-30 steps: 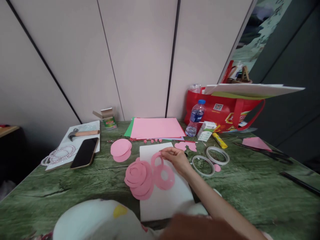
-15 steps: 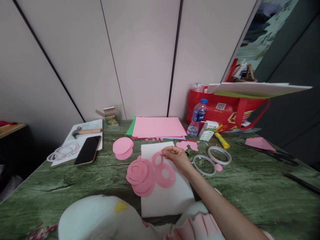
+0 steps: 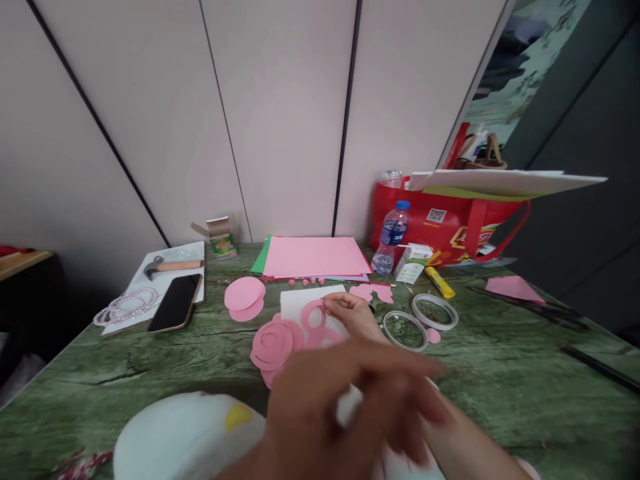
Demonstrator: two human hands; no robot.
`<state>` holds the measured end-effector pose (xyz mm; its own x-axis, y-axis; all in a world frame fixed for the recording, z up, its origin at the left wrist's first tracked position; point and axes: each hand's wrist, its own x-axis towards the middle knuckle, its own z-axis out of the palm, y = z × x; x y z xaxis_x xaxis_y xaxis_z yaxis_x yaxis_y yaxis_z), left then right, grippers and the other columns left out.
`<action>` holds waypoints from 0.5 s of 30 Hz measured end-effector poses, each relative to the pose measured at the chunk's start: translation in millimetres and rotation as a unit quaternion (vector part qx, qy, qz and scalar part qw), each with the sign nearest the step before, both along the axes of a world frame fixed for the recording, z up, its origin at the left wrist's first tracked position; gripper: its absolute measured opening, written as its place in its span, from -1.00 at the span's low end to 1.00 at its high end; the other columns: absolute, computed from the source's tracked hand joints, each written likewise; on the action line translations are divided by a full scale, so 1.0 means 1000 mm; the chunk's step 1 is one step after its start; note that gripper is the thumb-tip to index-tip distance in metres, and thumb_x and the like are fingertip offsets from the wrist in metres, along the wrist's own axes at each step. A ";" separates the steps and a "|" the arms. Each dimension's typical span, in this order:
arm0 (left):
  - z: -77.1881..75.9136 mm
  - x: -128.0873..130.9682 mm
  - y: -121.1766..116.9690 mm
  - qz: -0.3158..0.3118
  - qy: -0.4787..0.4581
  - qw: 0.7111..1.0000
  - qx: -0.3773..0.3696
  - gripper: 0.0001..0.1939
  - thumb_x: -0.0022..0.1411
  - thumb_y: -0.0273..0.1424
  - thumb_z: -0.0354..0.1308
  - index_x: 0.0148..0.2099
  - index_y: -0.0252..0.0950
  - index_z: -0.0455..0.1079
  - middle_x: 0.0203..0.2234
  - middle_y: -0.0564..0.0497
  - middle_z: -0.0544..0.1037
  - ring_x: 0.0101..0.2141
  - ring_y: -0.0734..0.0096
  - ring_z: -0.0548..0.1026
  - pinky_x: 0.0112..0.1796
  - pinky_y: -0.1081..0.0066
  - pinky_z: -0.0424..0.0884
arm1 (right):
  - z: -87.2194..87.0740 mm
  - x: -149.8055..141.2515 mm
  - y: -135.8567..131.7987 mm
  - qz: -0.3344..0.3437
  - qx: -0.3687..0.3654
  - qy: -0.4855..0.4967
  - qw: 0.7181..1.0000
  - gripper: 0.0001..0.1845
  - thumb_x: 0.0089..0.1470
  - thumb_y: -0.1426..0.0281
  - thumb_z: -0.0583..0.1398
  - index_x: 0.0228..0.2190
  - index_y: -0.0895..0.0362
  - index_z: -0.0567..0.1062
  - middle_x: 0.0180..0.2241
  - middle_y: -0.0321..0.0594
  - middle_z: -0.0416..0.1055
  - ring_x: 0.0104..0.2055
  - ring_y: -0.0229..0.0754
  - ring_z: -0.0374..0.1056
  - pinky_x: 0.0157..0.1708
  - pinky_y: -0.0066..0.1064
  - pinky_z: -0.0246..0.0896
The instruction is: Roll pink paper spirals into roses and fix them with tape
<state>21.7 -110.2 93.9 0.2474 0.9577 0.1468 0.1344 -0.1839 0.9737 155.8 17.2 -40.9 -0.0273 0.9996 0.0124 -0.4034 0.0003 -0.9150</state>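
My right hand [image 3: 356, 313] reaches over a white sheet [image 3: 300, 300] and pinches the top edge of a pink paper ring [image 3: 314, 316], which joins a second ring mostly hidden behind my left hand. To the left of the rings lies a pile of pink paper circles [image 3: 273, 343]. My left hand [image 3: 345, 400] is raised close to the camera, blurred by motion, with its fingers pointing right. It covers the lower half of the white sheet. Whether it holds anything I cannot tell.
Green marbled table. Two tape rolls [image 3: 423, 341] and a yellow glue stick [image 3: 440, 282] lie right of my hand. Pink sheets [image 3: 315, 257], pink discs [image 3: 243, 295], phone [image 3: 175, 303], hammer [image 3: 173, 265], water bottle [image 3: 393, 237] and red bag [image 3: 450, 223] sit further back.
My left hand has come up into view in front of the white sheet. My right hand stays pinched on the pink ring, almost unmoved.
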 end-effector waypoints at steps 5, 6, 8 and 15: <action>-0.022 -0.002 0.059 0.044 -0.085 0.995 0.039 -0.81 0.09 -0.30 0.04 -0.38 -0.32 0.38 -0.65 0.04 0.47 -0.68 0.49 0.36 -0.59 0.43 0.33 | 0.000 0.001 0.001 -0.008 0.022 0.009 1.000 -0.73 -0.38 0.32 0.35 -0.50 0.15 0.50 -0.54 -0.27 0.46 -0.47 -0.25 0.35 -0.36 -0.39 0.25; -0.033 -0.005 0.070 0.052 -0.100 0.993 0.028 -0.81 0.09 -0.31 0.05 -0.37 -0.35 0.36 -0.59 0.01 0.49 -0.68 0.50 0.36 -0.60 0.43 0.33 | 0.000 0.001 0.001 -0.007 0.020 0.009 1.000 -0.72 -0.38 0.32 0.35 -0.50 0.16 0.50 -0.54 -0.27 0.46 -0.47 -0.25 0.35 -0.35 -0.39 0.25; -0.054 -0.014 0.089 0.053 -0.134 0.990 0.000 -0.81 0.08 -0.32 0.06 -0.34 -0.38 0.32 -0.57 0.00 0.49 -0.66 0.49 0.38 -0.60 0.43 0.33 | -0.001 0.001 0.002 -0.002 0.014 0.011 1.000 -0.72 -0.37 0.32 0.35 -0.50 0.17 0.50 -0.55 -0.27 0.47 -0.47 -0.28 0.35 -0.34 -0.41 0.25; -0.074 -0.026 0.100 0.029 -0.144 0.989 -0.021 -0.85 0.08 -0.38 0.09 -0.35 -0.39 0.33 -0.55 -0.02 0.50 -0.62 0.47 0.42 -0.55 0.42 0.36 | 0.002 0.001 0.001 -0.001 -0.002 0.009 1.000 -0.72 -0.39 0.31 0.36 -0.52 0.16 0.50 -0.56 -0.28 0.46 -0.51 -0.31 0.34 -0.39 -0.43 0.27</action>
